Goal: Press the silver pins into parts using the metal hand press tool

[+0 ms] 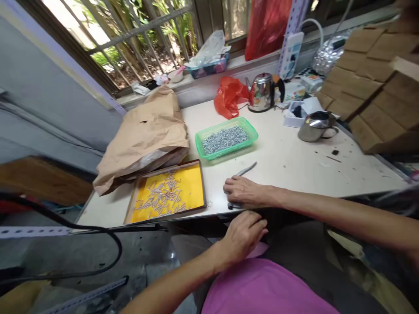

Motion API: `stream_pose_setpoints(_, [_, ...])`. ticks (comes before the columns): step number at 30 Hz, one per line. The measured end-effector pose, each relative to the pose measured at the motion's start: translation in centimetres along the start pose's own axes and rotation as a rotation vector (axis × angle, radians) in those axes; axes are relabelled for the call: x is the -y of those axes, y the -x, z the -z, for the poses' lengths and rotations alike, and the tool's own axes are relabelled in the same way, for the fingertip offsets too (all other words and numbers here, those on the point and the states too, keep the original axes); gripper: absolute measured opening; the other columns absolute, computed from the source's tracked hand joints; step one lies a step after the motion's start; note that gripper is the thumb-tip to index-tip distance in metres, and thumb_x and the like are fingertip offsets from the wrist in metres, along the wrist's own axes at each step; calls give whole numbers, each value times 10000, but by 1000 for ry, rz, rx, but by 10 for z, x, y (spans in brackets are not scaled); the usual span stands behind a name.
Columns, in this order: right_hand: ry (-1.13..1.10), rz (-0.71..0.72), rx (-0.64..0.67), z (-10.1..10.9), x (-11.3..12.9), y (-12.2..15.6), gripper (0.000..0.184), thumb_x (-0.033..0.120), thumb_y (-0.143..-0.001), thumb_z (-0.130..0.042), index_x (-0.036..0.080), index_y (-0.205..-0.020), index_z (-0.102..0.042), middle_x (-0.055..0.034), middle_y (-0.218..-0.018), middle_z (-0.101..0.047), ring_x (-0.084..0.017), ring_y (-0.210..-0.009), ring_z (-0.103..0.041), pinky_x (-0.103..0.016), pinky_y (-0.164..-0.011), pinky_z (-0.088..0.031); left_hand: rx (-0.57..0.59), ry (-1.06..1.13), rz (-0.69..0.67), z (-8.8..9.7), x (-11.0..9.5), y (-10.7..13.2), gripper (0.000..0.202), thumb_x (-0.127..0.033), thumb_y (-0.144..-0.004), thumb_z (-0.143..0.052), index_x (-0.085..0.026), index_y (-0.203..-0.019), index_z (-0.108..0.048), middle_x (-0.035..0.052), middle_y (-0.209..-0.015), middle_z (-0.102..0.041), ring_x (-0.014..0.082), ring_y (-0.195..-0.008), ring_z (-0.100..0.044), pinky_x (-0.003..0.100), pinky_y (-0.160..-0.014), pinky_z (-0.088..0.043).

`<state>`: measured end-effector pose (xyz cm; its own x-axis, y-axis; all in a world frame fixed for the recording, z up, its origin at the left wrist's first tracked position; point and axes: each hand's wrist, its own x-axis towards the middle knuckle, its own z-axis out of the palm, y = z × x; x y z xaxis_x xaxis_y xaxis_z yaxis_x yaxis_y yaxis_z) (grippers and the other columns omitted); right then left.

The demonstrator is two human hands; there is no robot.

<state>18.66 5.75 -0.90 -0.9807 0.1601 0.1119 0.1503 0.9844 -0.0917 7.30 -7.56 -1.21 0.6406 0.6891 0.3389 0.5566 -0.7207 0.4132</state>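
My right hand (244,192) is closed on the tabletop near the front edge, its fingers curled over a slim grey tool (247,168). One curved, tapering end sticks out beyond the knuckles, and the rest is covered by the hand. A small dark piece (231,206) shows below the fingers at the table edge. My left hand (244,231) is just in front of the edge, above my lap, with its fingers curled in; whatever they may hold is hidden. To the left, a shallow tray (202,185) with a yellow bottom carries many small metal pins (160,195).
Beyond my hands stands a green plastic basket (224,152) of small metal parts. A brown paper bag (150,126) lies behind the tray. Further back are a red bag (229,96) and a steel kettle (261,93); a steel pot (312,128) and stacked cardboard (376,87) are right.
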Motion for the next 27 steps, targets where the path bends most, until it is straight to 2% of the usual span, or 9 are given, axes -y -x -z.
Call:
stream_pose_setpoints(3, [-3, 30, -23, -14, 3, -5, 131, 171, -849, -578, 161, -731, -635, -80, -858, -577, -210, -866, -447, -345, -743, -320, -107, -120, 139, 35, 14, 24, 176, -205, -928, -497, -163, -1004, -650, 63, -877, -666, 157, -816, -596, 285, -740, -506])
stream_pose_setpoints(6, [-126, 6, -78, -16, 4, -10, 125, 160, -860, -551, 160, -753, -615, -75, -859, -594, -199, -863, -480, -334, -758, -361, -226, -331, 435, 76, 56, 46, 193, -219, -936, -486, -174, -941, -673, 60, -841, -650, 172, -812, -567, 302, -736, -480])
stream_pose_setpoints(9, [-369, -95, -212, 0, -1, -16, 118, 174, -894, -495, 172, -864, -610, -60, -867, -618, -171, -836, -530, -299, -748, -420, -273, -516, 688, 112, 109, 67, 194, -232, -924, -507, -182, -909, -694, 62, -842, -647, 199, -839, -550, 327, -761, -460])
stream_pose_setpoints(12, [-442, -276, -433, 28, -20, -26, 128, 217, -905, -480, 178, -895, -602, -57, -856, -639, -168, -788, -570, -301, -714, -466, -176, -601, 819, 135, 151, 82, 202, -225, -911, -514, -199, -938, -713, 74, -877, -640, 223, -892, -533, 335, -759, -446])
stream_pose_setpoints(15, [-332, -458, -591, 54, -58, -37, 162, 287, -907, -496, 181, -903, -619, -61, -856, -659, -183, -748, -595, -327, -693, -492, 21, -619, 817, 148, 174, 86, 259, -212, -922, -475, -229, -1038, -707, 87, -951, -621, 234, -955, -507, 321, -736, -433])
stream_pose_setpoints(18, [-159, -570, -611, 68, -93, -41, 250, 352, -912, -502, 173, -1018, -642, -95, -955, -671, -229, -855, -618, -380, -772, -501, 205, -614, 738, 156, 185, 83, 295, -202, -926, -457, -254, -1104, -687, 92, -1002, -605, 236, -981, -485, 310, -723, -418])
stream_pose_setpoints(20, [-70, -585, -591, 70, -103, -39, 316, 390, -910, -508, 175, -1102, -636, -119, -1044, -654, -264, -958, -607, -416, -824, -493, 278, -604, 695, 160, 190, 80, 279, -203, -920, -474, -248, -1090, -691, 97, -1014, -604, 242, -996, -475, 310, -728, -411])
stream_pose_setpoints(23, [-39, -556, -543, 66, -95, -31, 348, 399, -931, -469, 187, -1165, -617, -120, -1089, -631, -263, -976, -603, -419, -834, -495, 335, -566, 656, 163, 195, 79, 230, -202, -913, -494, -215, -1016, -699, 102, -990, -611, 240, -1003, -476, 302, -738, -409])
stream_pose_setpoints(27, [-86, -475, -472, 51, -60, -15, 325, 367, -956, -416, 188, -1115, -636, -112, -1050, -634, -252, -969, -607, -402, -839, -502, 345, -554, 668, 165, 200, 80, 188, -185, -911, -485, -166, -920, -672, 107, -981, -610, 229, -992, -494, 295, -756, -413])
